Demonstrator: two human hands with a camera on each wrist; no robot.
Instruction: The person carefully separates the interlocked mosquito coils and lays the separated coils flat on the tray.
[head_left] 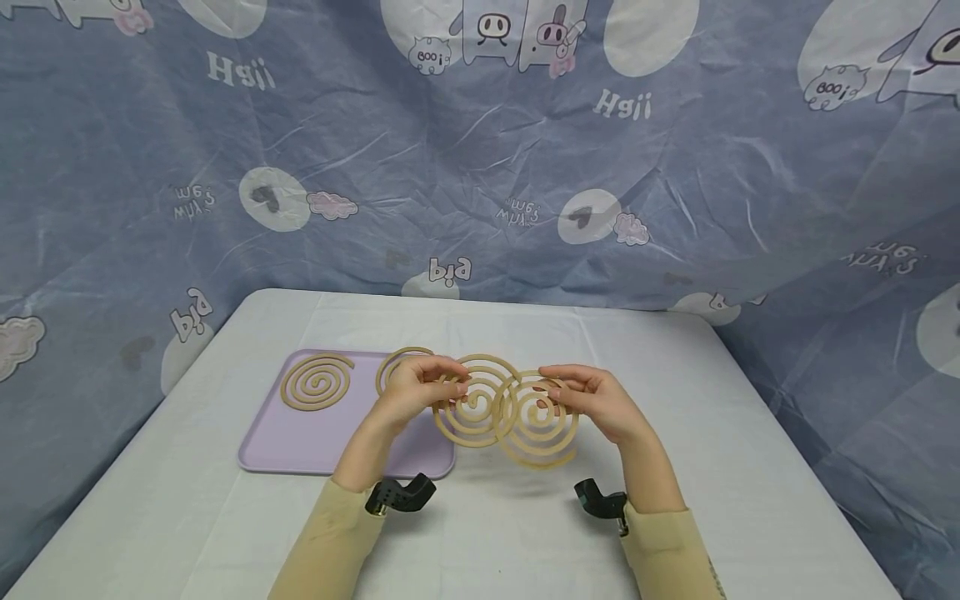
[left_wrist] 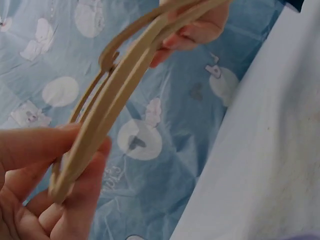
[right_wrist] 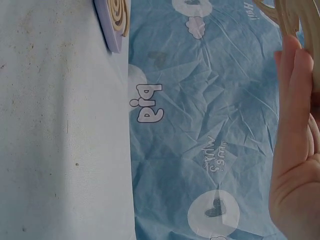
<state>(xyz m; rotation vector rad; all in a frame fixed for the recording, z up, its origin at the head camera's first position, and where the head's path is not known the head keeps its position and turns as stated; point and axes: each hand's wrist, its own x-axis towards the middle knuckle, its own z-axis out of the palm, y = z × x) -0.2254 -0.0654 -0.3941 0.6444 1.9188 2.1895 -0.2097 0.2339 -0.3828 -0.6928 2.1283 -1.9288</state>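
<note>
Two tan mosquito coils are held up above the white table, overlapping each other where their outer rings cross. My left hand (head_left: 411,387) pinches the left coil (head_left: 474,402) between thumb and fingers at its left side. On the other side, my right hand (head_left: 600,402) pinches the right coil (head_left: 537,413) near its upper right. Seen edge-on in the left wrist view, the coils (left_wrist: 107,112) lie close together, with my left thumb and fingers at the lower end. The right wrist view shows only part of my right hand (right_wrist: 295,130) and a coil edge.
A lilac tray (head_left: 315,450) lies on the left of the white table (head_left: 517,542). It bears a flat coil (head_left: 318,382) and another coil (head_left: 386,367) partly hidden behind my left hand. A patterned blue cloth (head_left: 450,150) hangs behind the table.
</note>
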